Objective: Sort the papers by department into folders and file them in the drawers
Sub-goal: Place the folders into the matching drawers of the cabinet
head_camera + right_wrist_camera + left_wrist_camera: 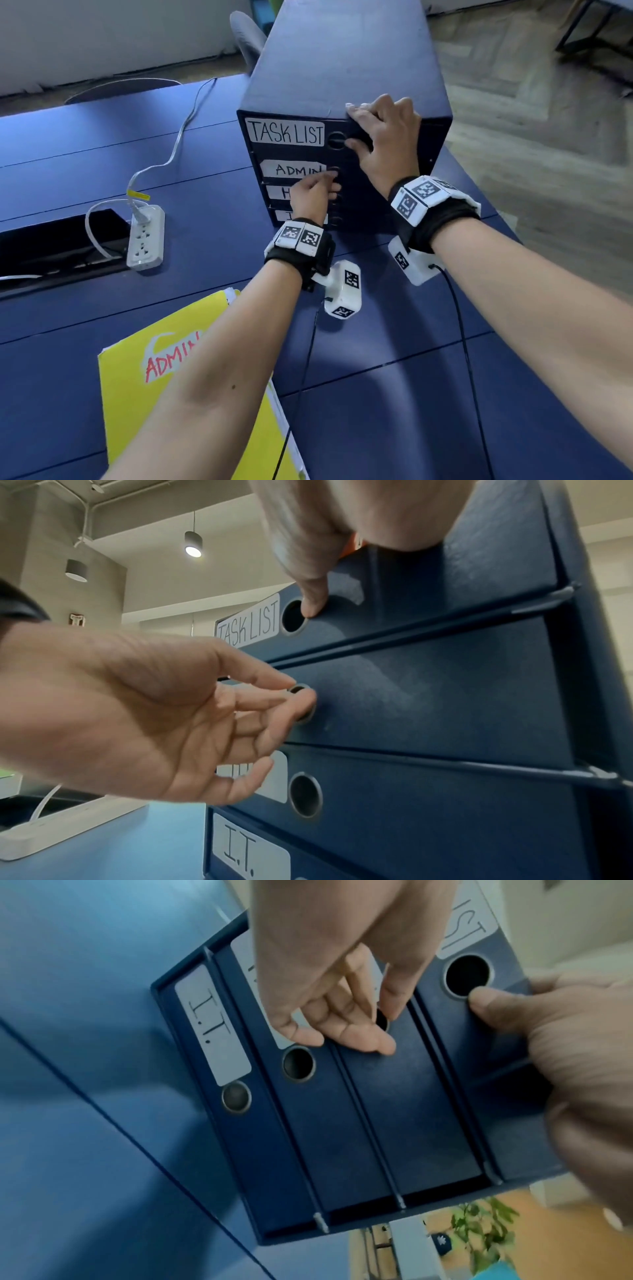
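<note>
A dark blue drawer cabinet stands on the blue table. Its drawers are labelled TASK LIST, ADMIN, a partly hidden H label, and I.T.. My left hand reaches to the ADMIN drawer, thumb and fingertip pinching at its round pull hole; the drawer front sits flush. My right hand grips the cabinet's top front edge, fingers on top and thumb beside the TASK LIST hole. A yellow folder marked ADMIN lies on the table under my left forearm.
A white power strip with its cable lies left of the cabinet, beside a black cable slot in the table. A grey chair stands behind the table. The table's right edge runs close past the cabinet.
</note>
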`<action>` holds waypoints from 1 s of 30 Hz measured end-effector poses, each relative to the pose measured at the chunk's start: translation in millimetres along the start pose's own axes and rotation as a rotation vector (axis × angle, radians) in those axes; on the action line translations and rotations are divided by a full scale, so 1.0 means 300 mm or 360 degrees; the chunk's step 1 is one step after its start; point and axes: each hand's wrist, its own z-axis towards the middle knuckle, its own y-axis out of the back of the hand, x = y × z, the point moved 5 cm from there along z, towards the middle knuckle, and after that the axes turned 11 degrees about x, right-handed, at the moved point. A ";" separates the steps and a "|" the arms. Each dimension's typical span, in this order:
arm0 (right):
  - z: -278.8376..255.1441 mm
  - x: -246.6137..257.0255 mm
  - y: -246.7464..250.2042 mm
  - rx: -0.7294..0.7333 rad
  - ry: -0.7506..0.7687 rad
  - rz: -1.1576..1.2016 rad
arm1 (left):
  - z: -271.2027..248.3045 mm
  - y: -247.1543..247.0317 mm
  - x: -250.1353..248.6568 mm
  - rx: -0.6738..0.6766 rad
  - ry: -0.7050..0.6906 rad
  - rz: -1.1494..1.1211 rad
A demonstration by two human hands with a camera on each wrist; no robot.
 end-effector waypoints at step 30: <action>-0.347 0.148 -0.036 0.0703 -0.0282 0.0039 | -0.375 0.194 0.075 0.0072 0.0494 -0.0233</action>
